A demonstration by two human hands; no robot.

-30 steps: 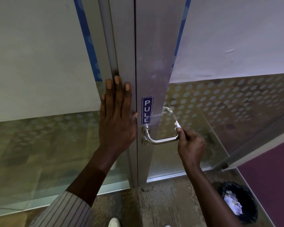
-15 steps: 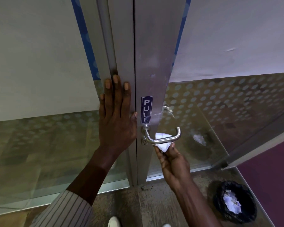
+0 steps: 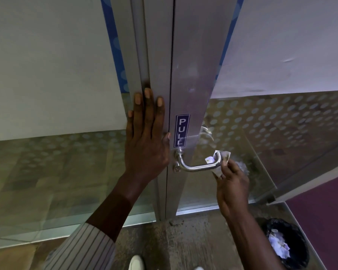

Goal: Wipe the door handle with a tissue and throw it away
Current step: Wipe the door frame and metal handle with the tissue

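**Head view: tissue pinched against the outer bend of the door handle**

Head-camera footage shows a crumpled white tissue (image 3: 218, 161) pinched in the grip of the right hand (image 3: 232, 187), thumb and fingertips pressed together on the paper. The tissue is wrapped around the outer bend of the curved, polished steel door handle (image 3: 198, 166), with folds showing both inside and outside the bar. Just left of that grip, the straight run of the handle is left bare up to its round mounting plate on the brushed aluminium door frame (image 3: 193, 75). Above and left of the grip, a dark blue sticker lettered PULL (image 3: 182, 130) is fixed upright on the frame.

The left hand (image 3: 145, 137) is laid flat against the frame, well left of the tissue grip, its fingers spread and extended upward, nothing being held; a cuff of white sleeve with thin dark stripes (image 3: 90, 248) is seen lower down. Behind the grip, a glass panel with a frosted dot pattern (image 3: 271, 121) is seen. Below and right of the grip, a round bin with a black liner (image 3: 289, 244) stands on the worn concrete floor (image 3: 174, 240), crumpled white paper already lying inside it.
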